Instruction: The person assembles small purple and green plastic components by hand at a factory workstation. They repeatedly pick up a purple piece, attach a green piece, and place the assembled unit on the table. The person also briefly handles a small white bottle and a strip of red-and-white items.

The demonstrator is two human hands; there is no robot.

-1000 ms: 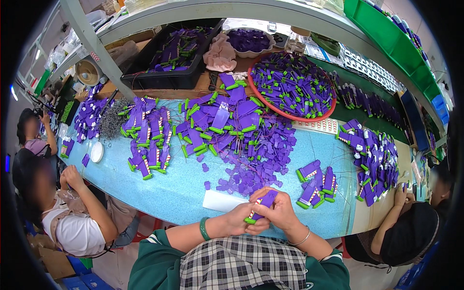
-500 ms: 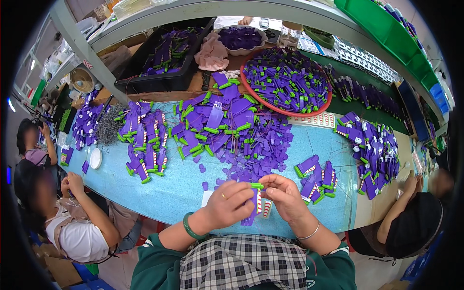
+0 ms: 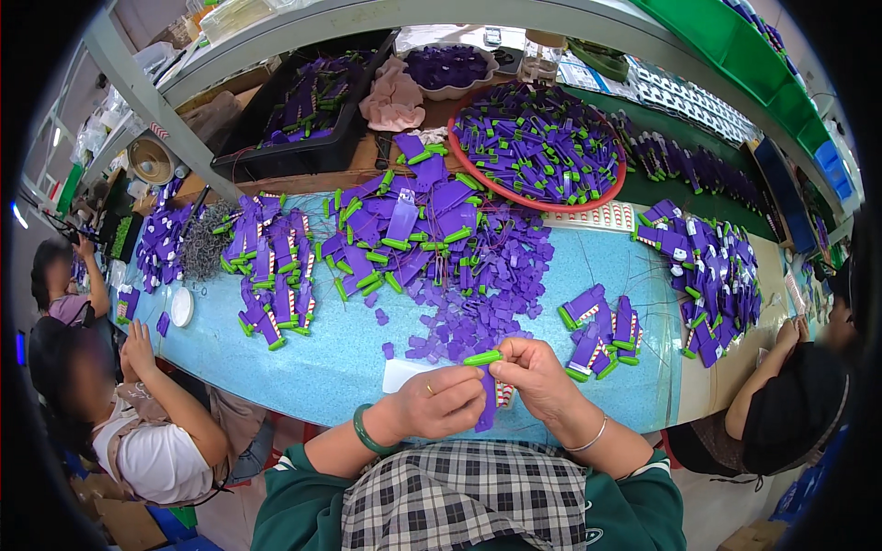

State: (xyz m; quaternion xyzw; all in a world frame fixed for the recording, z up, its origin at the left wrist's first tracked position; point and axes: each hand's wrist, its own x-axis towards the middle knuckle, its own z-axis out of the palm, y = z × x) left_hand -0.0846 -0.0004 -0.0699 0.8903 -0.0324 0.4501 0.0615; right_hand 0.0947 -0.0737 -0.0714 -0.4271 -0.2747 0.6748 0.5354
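Note:
Close to my body at the table's front edge, both hands hold one flat purple plastic part (image 3: 486, 415) with a rounded green end (image 3: 481, 358). My left hand (image 3: 439, 402) pinches it from the left, fingers curled and partly hiding the purple body. My right hand (image 3: 535, 378) grips it near the green end between thumb and forefinger. A strip of red-and-white striped stickers (image 3: 504, 393) shows beside the part, partly behind my right hand. A white card (image 3: 401, 373) lies beyond my left hand. Past it spreads a heap of small purple pieces (image 3: 469, 317).
Purple-and-green parts pile up mid-table (image 3: 401, 220), with a striped group (image 3: 276, 275) leftward and others (image 3: 597, 335) rightward. A red basket (image 3: 623, 179) full of parts and a black tray (image 3: 230, 163) stand behind. A shelf post (image 3: 152, 101) rises left. People sit on both sides.
The part has tilted in my hands: its green end now points toward the right hand and shows more fully. My right fingers have closed onto it. The left-hand person's hands have risen slightly.

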